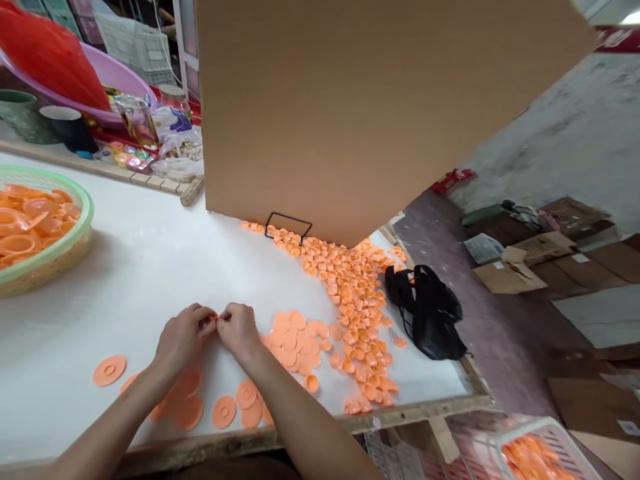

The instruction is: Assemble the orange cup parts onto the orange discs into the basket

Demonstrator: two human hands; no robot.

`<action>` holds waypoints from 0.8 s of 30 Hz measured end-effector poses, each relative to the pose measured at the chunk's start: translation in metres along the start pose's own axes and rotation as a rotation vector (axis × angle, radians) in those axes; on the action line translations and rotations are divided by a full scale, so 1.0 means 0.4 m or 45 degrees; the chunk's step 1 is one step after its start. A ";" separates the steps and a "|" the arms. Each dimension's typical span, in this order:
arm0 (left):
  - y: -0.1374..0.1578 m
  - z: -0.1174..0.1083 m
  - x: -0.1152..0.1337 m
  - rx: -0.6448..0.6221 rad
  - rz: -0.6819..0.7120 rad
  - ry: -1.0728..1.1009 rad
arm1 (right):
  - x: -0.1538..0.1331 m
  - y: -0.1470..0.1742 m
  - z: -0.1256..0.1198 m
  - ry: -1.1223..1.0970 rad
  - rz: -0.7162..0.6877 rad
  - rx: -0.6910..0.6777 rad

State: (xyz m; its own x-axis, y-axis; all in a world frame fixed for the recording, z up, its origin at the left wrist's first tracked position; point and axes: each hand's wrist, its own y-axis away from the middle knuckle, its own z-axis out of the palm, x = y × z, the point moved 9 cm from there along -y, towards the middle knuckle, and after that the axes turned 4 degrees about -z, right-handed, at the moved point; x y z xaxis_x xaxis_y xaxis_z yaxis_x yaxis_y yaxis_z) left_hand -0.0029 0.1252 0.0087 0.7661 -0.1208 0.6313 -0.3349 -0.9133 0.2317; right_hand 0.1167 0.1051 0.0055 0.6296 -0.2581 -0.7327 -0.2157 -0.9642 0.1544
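My left hand point(186, 335) and my right hand point(239, 331) meet just above the white tabletop point(165, 267), fingertips pinched together. Between them shows a sliver of a small orange piece, mostly hidden by the fingers. Flat orange discs point(224, 412) with ringed centres lie near the front edge, some partly under my forearms. A single orange disc point(109, 371) rests to the left. Right of my right hand is a heap of plain flat orange discs point(293, 340). Beyond it spreads a long pile of small orange cups point(357, 313).
A large cardboard sheet point(350, 113) stands across the back, a black wire stand point(289, 217) at its foot. A green basket point(83, 213) of orange parts sits left. A black bag point(427, 313) lies near the right edge. Below right is a white crate point(560, 437).
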 end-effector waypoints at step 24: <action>0.098 -0.120 -0.106 0.390 -0.398 0.573 | 0.109 -0.414 -0.427 0.823 -0.175 0.449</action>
State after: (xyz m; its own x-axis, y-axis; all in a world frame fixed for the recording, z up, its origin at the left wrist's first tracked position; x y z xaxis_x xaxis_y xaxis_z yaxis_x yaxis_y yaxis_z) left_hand -0.0748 0.1132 0.0263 0.4740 0.2845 0.8333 0.0910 -0.9571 0.2751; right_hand 0.3071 0.2431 0.0612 0.9577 -0.2259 -0.1781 -0.2615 -0.9417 -0.2119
